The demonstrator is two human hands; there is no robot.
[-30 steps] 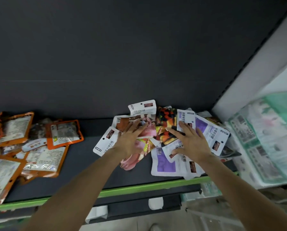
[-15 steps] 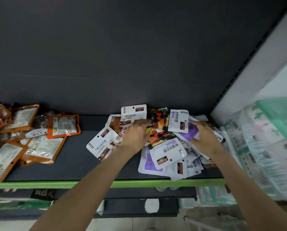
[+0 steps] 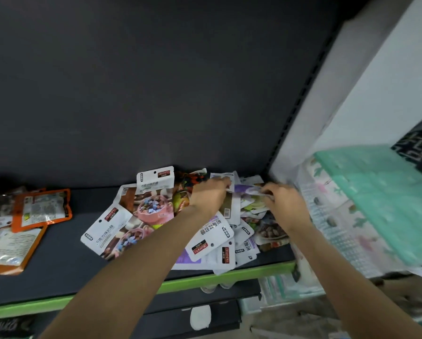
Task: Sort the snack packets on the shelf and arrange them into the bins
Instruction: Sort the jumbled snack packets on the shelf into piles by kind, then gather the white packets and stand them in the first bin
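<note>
A heap of snack packets (image 3: 212,238) lies at the right end of the dark shelf (image 3: 58,272). White packets showing a pink bowl of sweets (image 3: 153,206) lie on its left side, and white-and-purple ones lie at the front. My left hand (image 3: 208,198) reaches over the heap, its fingertips pinching a white packet (image 3: 221,178) at the back. My right hand (image 3: 287,207) is beside it, fingers curled on a purple-and-white packet (image 3: 250,190). Both hands are blurred, and the packets beneath them are hidden.
Orange-edged packets (image 3: 42,209) are spread over the shelf's left end. The shelf has a green front lip (image 3: 219,277) and a dark back wall. A white upright (image 3: 327,113) closes its right side. A teal plastic crate (image 3: 381,199) sits further right over patterned packaging.
Both hands have moved up and to the right, into the back of the heap, and closed on packets there. The pink-bowl packets on the left are now uncovered. The view has tilted.
</note>
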